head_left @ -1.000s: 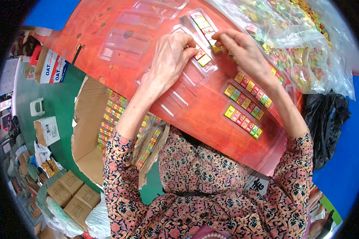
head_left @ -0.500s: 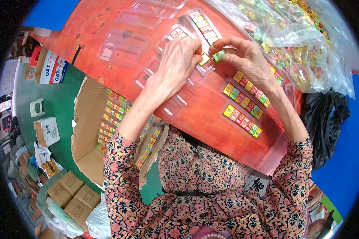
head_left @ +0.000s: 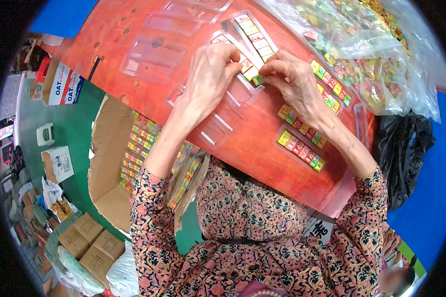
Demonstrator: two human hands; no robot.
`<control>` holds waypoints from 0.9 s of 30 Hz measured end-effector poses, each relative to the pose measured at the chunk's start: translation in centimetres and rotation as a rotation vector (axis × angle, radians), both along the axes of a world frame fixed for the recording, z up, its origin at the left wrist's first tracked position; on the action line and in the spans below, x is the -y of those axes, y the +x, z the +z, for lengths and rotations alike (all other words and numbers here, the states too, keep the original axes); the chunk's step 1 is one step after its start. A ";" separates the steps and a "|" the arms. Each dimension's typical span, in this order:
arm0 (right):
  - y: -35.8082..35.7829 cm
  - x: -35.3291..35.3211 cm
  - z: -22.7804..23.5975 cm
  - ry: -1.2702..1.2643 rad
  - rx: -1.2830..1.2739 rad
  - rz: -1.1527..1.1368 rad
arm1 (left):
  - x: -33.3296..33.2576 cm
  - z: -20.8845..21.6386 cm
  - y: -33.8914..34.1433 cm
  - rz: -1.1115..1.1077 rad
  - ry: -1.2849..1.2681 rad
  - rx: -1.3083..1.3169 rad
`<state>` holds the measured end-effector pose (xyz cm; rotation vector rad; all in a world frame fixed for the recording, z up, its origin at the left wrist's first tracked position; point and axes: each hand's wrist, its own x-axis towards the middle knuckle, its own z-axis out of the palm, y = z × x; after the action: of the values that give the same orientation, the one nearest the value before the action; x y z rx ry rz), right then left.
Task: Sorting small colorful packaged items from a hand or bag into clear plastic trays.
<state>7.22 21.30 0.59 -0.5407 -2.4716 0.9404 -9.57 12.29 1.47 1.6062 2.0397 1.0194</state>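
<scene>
Visible lettering
Large letters on a white-and-blue carton (head_left: 64, 84); bold black writing on a pale panel (head_left: 318, 229); lines on brown cartons (head_left: 95, 264), seemingly too small to read

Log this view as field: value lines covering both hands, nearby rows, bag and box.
Left hand: at a row of small coloured square pieces in clear plastic; grip hidden
Right hand: fingertips at a small green square piece at that row's near end
Second row: coloured squares in clear plastic, beside the first
Surface: red table
Upper right: clear plastic bag of coloured pieces
Person's left: open brown cardboard box holding rows of coloured pieces
</scene>
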 end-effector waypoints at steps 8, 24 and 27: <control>-0.3 0.3 0.3 0.111 0.057 0.085 | 1.1 0.9 -1.2 0.083 -0.020 0.063; -0.6 -0.3 0.2 0.106 0.075 0.142 | 0.7 -0.7 0.8 -0.026 0.105 0.041; -0.7 -0.7 0.3 0.072 0.079 0.168 | 0.6 -0.6 0.8 -0.048 0.100 0.002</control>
<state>6.49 21.96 0.89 -0.3570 -2.6436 0.9050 -8.77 11.70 0.90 1.6940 1.9673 1.1217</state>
